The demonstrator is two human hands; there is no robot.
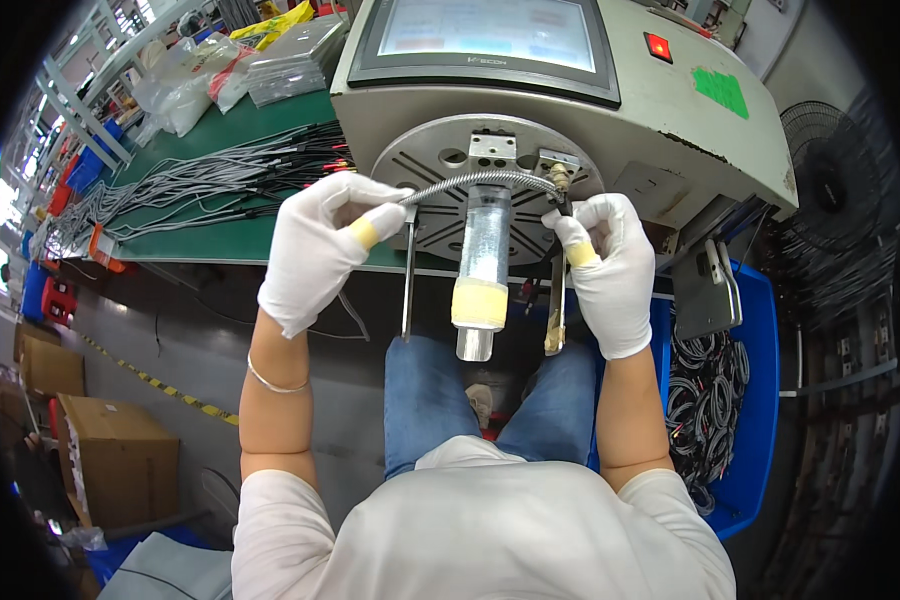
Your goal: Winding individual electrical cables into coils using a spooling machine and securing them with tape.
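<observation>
A grey ribbed cable (480, 178) arches over a clear cylinder (485, 235) that juts toward me from a round slotted metal plate (422, 150). My left hand (315, 245), in a white glove with yellow tape on a finger, pinches the cable at its left side. At the cable's right end, beside a brass-coloured fitting (559, 177), my gloved right hand (610, 275) is closed on its dark end part; the fingers partly hide it. Yellow tape wraps the cylinder near its front end. Metal rods (409, 280) stick out on both sides of it.
The plate belongs to a pale machine (670, 130) with a screen (490, 35) and a red switch (658, 47). Many grey cables (200, 185) lie on the green table at left. A blue bin (760, 420) with coiled cables stands at right. Cardboard boxes (125, 460) sit at lower left.
</observation>
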